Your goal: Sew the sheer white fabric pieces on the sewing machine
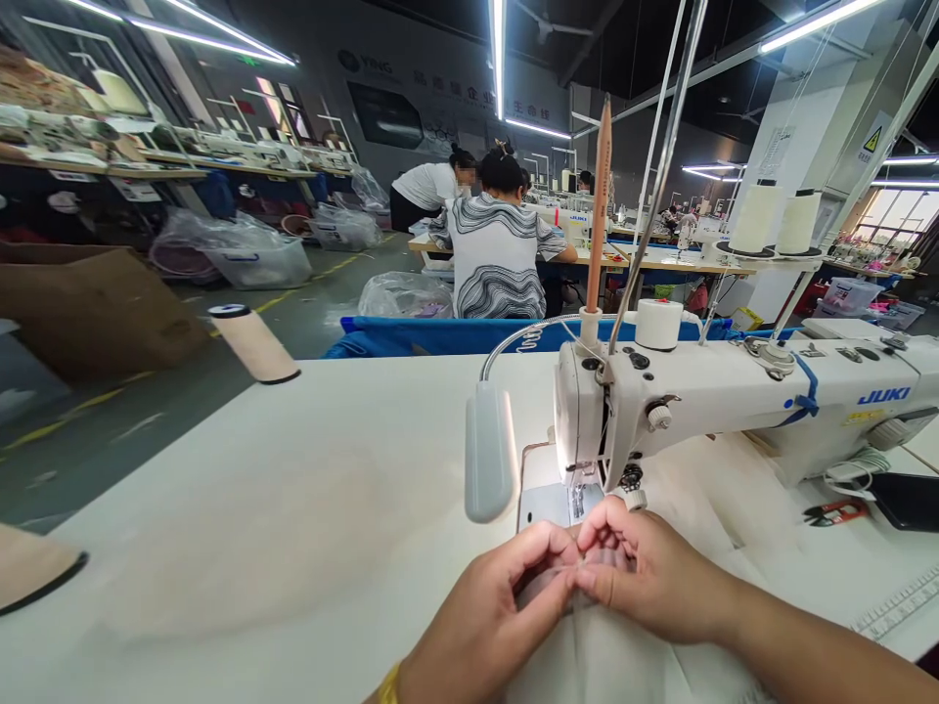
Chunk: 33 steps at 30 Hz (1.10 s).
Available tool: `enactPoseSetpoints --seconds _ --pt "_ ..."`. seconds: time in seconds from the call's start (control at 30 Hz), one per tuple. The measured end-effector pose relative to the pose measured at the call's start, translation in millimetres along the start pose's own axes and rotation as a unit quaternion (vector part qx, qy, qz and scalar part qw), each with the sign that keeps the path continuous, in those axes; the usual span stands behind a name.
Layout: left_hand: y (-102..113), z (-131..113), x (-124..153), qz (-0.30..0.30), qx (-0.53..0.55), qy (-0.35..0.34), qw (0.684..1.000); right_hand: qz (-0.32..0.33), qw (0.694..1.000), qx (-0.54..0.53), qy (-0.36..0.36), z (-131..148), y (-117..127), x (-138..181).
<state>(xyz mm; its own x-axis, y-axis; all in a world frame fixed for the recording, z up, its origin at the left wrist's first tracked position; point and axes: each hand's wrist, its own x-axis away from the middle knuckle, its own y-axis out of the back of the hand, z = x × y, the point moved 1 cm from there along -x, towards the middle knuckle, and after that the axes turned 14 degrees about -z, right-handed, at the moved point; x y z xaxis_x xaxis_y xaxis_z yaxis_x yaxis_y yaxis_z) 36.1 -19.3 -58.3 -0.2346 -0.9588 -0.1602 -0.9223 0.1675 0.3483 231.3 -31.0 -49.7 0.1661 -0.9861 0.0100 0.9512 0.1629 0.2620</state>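
Just in front of the sewing machine's needle area, my left hand (506, 596) pinches a sheer pale fabric (587, 645) between thumb and fingers. My right hand (646, 572) grips the same fabric, its fingertips meeting those of the left. The fabric hangs toward me below the fingers, and more pale cloth spreads under the machine arm at right. Right behind the hands stands the white sewing machine (704, 391), with its metal needle plate (547, 504) partly showing. A grey lamp (488, 455) on a bendable neck hangs left of the needle.
Two thread cones (256, 344) (36, 567) lie or stand along the table's left side. At right are red-handled thread snips (836, 512), a dark phone-like object (906, 501) and a clear ruler (899, 601). A pencil (600, 205) stands upright on the machine. Two people work beyond the table.
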Motion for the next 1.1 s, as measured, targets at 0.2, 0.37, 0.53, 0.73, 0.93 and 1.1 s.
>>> enactPoseSetpoints --seconds 0.2,0.37,0.53,0.73,0.93,1.1 --pt "0 5 0 0.013 0.002 0.036 0.999 -0.046 0.994 0.061 0.081 -1 0 3" --pt "-1 -2 -1 -0.013 0.014 0.024 1.0 -0.048 0.986 0.106 0.119 0 1 5" --pt "-4 5 -2 0.0 0.011 0.028 1.0 -0.055 0.987 0.101 0.111 1 1 5" --pt "-7 24 -3 -0.001 0.026 0.027 0.999 -0.049 0.993 0.043 0.102 1 2 3" --pt "-7 24 -5 0.044 0.046 0.04 0.997 -0.043 0.99 0.057 0.119 1 4 4" --pt "-7 20 -5 0.023 0.051 0.049 0.997 -0.047 0.99 0.062 0.113 1 5 4"
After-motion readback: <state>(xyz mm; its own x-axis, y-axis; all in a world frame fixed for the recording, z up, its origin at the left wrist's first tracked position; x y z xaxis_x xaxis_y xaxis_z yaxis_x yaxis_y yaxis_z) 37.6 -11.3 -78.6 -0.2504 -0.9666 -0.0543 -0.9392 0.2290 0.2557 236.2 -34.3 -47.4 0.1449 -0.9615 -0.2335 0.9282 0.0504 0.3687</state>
